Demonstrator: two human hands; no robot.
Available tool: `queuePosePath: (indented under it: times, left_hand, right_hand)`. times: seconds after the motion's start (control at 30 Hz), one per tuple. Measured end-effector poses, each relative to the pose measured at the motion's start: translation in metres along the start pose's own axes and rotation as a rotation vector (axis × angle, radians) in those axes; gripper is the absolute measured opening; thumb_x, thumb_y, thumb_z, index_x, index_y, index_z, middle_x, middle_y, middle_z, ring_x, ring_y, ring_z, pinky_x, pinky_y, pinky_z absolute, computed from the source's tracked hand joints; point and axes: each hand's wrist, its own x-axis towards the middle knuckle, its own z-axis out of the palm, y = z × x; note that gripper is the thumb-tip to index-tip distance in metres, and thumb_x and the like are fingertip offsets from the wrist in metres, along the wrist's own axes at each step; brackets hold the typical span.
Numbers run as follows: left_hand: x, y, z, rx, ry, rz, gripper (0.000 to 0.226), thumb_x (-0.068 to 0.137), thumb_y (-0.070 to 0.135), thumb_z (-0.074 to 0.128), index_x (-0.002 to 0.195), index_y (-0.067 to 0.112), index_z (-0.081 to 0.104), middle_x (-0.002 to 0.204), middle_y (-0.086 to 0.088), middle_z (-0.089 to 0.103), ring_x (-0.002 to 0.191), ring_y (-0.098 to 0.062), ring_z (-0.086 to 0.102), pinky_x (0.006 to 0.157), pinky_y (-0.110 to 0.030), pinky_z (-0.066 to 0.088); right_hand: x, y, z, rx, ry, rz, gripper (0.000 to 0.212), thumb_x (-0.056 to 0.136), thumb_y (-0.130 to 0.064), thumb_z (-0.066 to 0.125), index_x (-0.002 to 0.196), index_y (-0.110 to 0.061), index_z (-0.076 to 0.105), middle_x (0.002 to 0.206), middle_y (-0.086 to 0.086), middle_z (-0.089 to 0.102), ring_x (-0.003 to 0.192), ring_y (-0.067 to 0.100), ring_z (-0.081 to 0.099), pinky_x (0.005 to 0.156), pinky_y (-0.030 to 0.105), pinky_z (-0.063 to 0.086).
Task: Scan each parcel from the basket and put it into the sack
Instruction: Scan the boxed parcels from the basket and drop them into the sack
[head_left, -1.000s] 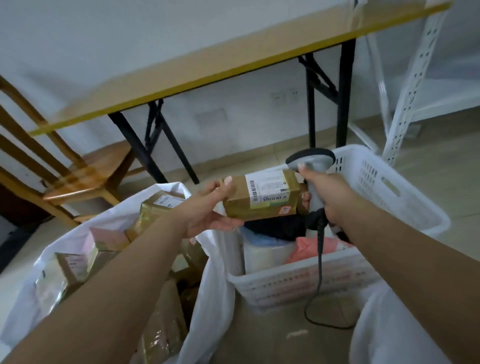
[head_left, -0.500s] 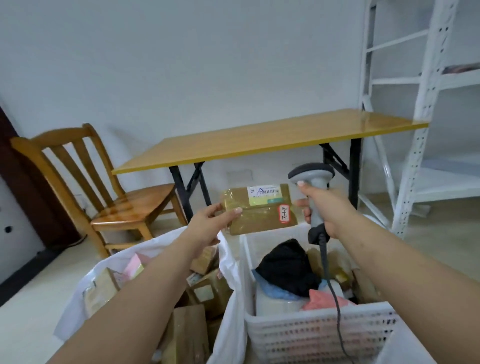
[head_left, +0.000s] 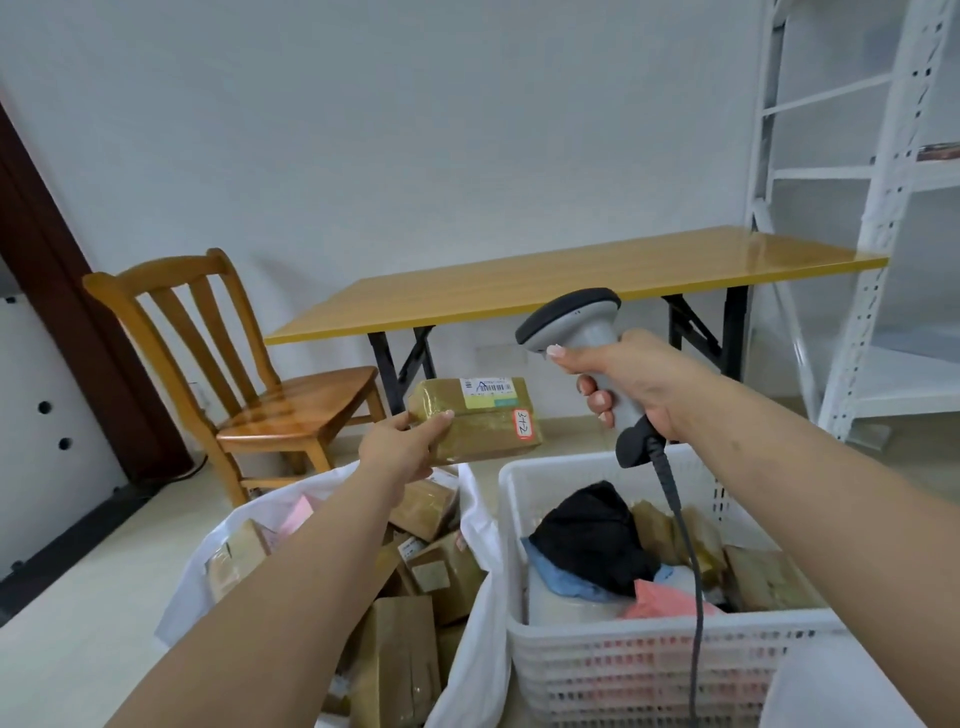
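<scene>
left grip (head_left: 400, 446): my fingers clamp parcel (head_left: 478, 421) above sack (head_left: 478, 519)
right grip (head_left: 631, 382): fist wrapped round scanner (head_left: 576, 325) handle

Both arms reach forward, left grip (head_left: 402, 447) pinching, right grip (head_left: 631, 384) curled tight and raised higher

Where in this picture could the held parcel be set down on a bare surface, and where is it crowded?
Bare: the yellow table top between chair and shelf rack; the chair seat; the floor strip left of the sack. Crowded: the sack, piled with boxes, and the basket, full of parcels. The left hand holds the parcel.
</scene>
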Motion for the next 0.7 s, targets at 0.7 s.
queuePosePath:
  times: [0.7]
  left_hand:
    - [0.012, -0.013, -0.006, 0.026, 0.078, -0.025, 0.040, 0.079, 0.045, 0.077, 0.105, 0.019, 0.061, 0.099, -0.005, 0.066, 0.091, -0.024, 0.068, 0.081, -0.042, 0.061]
  right_hand:
    - [-0.004, -0.004, -0.009, -0.063, -0.011, 0.024, 0.024, 0.086, -0.027, 0.073, 0.090, -0.009, 0.058, 0.060, 0.001, 0.045, 0.041, 0.008, 0.035, 0.037, 0.020, 0.034]
